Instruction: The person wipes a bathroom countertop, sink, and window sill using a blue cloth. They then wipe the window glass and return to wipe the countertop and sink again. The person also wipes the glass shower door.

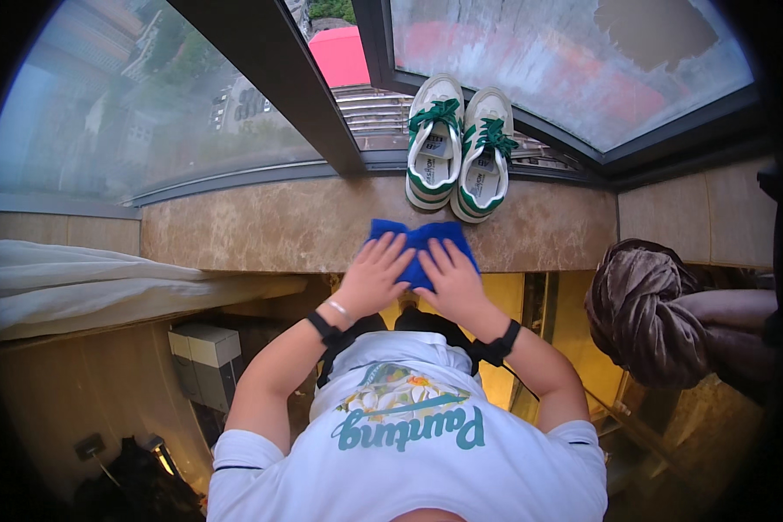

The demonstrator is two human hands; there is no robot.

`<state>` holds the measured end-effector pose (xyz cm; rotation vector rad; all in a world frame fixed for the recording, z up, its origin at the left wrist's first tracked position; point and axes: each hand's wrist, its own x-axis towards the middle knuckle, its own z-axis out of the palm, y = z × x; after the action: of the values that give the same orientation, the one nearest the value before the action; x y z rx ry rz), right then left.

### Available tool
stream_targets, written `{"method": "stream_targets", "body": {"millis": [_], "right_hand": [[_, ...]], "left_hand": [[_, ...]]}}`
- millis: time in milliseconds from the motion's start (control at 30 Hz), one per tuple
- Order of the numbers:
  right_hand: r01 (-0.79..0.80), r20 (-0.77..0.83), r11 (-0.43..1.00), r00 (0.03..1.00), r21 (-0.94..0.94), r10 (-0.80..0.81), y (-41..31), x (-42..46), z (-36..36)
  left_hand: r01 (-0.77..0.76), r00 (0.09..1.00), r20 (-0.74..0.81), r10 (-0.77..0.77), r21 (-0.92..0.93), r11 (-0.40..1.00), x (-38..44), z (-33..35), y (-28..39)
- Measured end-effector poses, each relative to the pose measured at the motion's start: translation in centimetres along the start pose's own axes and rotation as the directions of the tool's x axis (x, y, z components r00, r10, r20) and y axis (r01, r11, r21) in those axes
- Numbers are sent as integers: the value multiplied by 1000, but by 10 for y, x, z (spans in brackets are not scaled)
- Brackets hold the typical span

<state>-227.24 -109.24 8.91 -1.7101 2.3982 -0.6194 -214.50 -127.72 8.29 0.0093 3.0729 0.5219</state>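
Note:
A blue cloth (424, 236) lies spread at the front edge of a brown marble windowsill (267, 225). My left hand (375, 277) rests on its left part with the fingers spread, and my right hand (453, 280) rests on its right part in the same way. Part of the cloth hangs below the sill's edge between my hands. Just beyond the cloth stands a pair of white and green sneakers, the left shoe (434, 143) and the right shoe (486, 156) side by side, with green laces and their toes towards the window. Whether the fingers grip the cloth cannot be told.
Behind the shoes, a dark-framed window sash (600, 156) stands ajar beside fixed glass (169, 98). A white curtain (91, 280) hangs at the left, and a knotted brown velvet curtain (646, 313) at the right. A grey and white box (205, 365) is low on the left.

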Motion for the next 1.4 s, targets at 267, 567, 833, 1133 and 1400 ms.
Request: {"method": "stream_targets", "body": {"millis": [267,567,833,1133,1400], "right_hand": [[287,17,951,957,111,-291,-56,95,61],[143,131,988,980,55,-149,-56,82,41],[298,114,955,948,6,-296,-136,165,100],[495,205,867,843,61,-497,-235,257,160],[522,230,845,814,111,-533,-341,339,230]], "left_hand": [[578,815,-100,-571,69,813,-65,-28,-82],[381,917,-108,-383,-36,924,-74,-9,-45],[609,782,-212,-586,67,790,-150,-22,-98],[916,400,-479,-781,228,329,-284,-82,-188],[903,399,-534,-745,369,220,-370,-123,-291]]}}
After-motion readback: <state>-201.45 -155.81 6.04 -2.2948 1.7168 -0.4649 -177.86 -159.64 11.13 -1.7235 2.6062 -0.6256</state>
